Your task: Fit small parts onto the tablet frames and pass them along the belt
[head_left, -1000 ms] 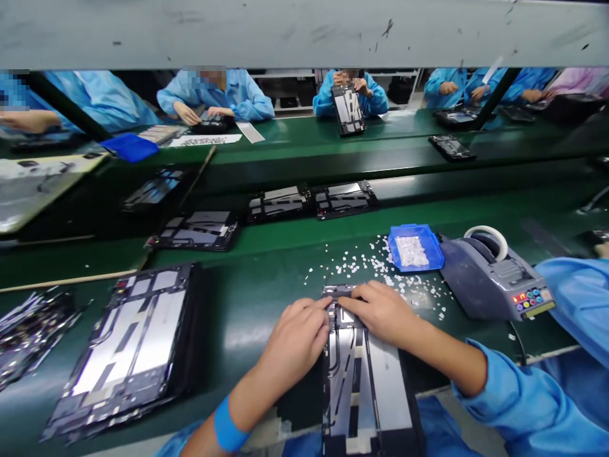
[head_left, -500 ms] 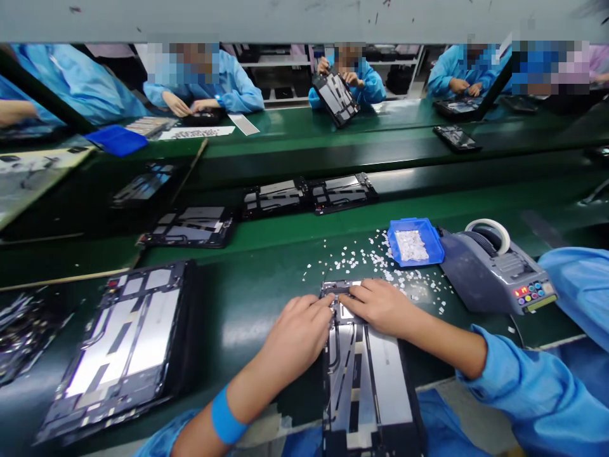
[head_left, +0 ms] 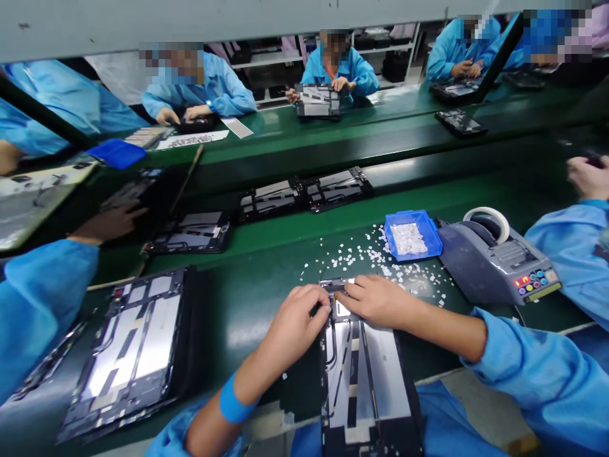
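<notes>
An opened tablet (head_left: 392, 374) with silver panels, black strips and thin cables lies in front of me, running past the lower picture edge. At its top left corner is my left hand (head_left: 297, 317), thumb and forefinger curled together in a pinch. Whatever may be between those fingertips is too small to make out. My right hand (head_left: 378, 303) rests on the tablet's top end, its fingers stretched across the parts there and apart from any tool. Beyond the hands, small white pieces (head_left: 349, 259) lie scattered beside a blue tray (head_left: 391, 255) of similar pieces.
A grey tape dispenser (head_left: 485, 266) stands to the right. Stacked opened tablets (head_left: 137, 349) are at left; several more (head_left: 340, 190) line the belt behind. A co-worker's hand (head_left: 111, 222) reaches in from the left, another hand (head_left: 587, 178) shows at right. Co-workers sit opposite.
My left fingers have drawn back slightly and curled into a pinch; my right hand stays on the tablet. A co-worker's arm has entered at left. The co-worker opposite has lowered a tablet.
</notes>
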Demonstrator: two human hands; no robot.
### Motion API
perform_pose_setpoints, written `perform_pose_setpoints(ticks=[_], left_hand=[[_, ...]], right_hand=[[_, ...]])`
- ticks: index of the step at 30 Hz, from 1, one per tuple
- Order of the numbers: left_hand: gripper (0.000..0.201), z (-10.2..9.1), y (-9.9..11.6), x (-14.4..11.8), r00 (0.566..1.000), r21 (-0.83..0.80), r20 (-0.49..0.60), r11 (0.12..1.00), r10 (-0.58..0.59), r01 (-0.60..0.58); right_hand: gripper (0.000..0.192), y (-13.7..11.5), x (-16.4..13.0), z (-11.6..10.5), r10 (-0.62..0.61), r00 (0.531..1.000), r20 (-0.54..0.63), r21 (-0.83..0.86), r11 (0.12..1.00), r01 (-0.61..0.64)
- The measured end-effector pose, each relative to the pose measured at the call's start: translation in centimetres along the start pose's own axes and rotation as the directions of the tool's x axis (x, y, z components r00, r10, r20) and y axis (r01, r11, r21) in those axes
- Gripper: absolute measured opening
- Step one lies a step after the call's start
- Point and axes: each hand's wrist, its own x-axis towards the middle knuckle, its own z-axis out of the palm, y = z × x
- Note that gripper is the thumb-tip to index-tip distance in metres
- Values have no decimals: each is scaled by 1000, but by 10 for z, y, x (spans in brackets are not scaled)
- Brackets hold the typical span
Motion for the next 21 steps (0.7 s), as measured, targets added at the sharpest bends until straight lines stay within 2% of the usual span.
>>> perform_pose_setpoints(ticks=[5,13,15,17,21], left_hand=[[16,0,3,-21,992,181,32,975,125,-128],[17,8,7,-21,962,398,106,875,252,-273],[17,8,8,-22,963,383,108,884,246,-269],[16,6,7,-21,970,302,104,922,220,-242],[13,-4,3,-14,999,0,3,999,52,-52]], right_hand=[[33,1,0,1,-17,1000,-10,2,1000,17],[32,3,1,2,-21,1000,-7,-4,1000,21],[32,3,1,1,-24,1000,2,-2,1000,24],[32,3,1,1,-24,1000,5,4,1000,24],[31,2,1,1,-10,1000,6,20,1000,10]])
